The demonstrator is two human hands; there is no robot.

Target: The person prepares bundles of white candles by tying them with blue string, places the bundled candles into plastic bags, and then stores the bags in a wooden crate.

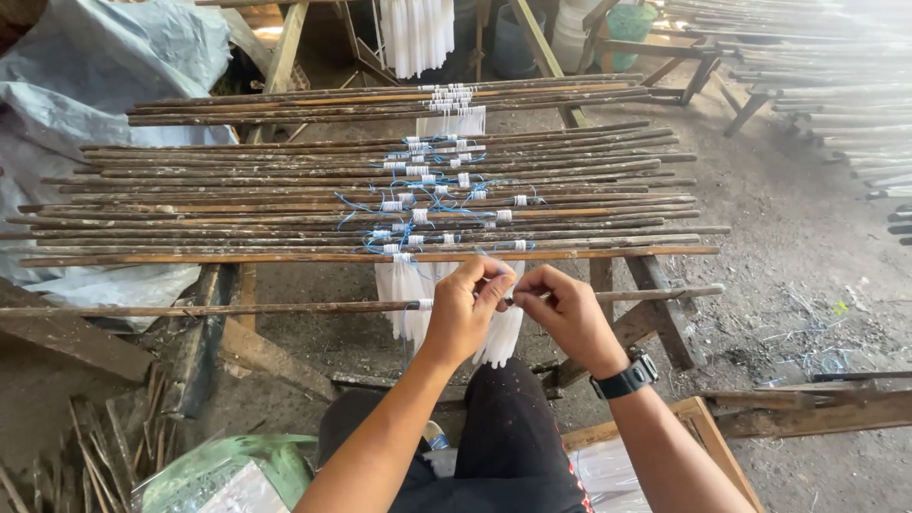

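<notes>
My left hand (pixel 467 306) and my right hand (pixel 562 309) meet over the nearest long bamboo stick (pixel 237 308), fingers pinched together on a thin blue string (pixel 494 266) at the stick. White candles (pixel 408 294) hang below that stick, partly hidden behind my hands. A black watch (pixel 625 377) sits on my right wrist. Beyond lies a rack of several bamboo sticks (pixel 237 228) with white wraps and blue string (pixel 427 204) near their middles.
A wooden trestle (pixel 655 299) carries the sticks. Grey plastic sheeting (pixel 85 85) lies at the left. More white candles (pixel 416 33) hang at the back. Another rack of sticks (pixel 836 85) stands at the right. A green plastic bag (pixel 228 470) lies near my knees.
</notes>
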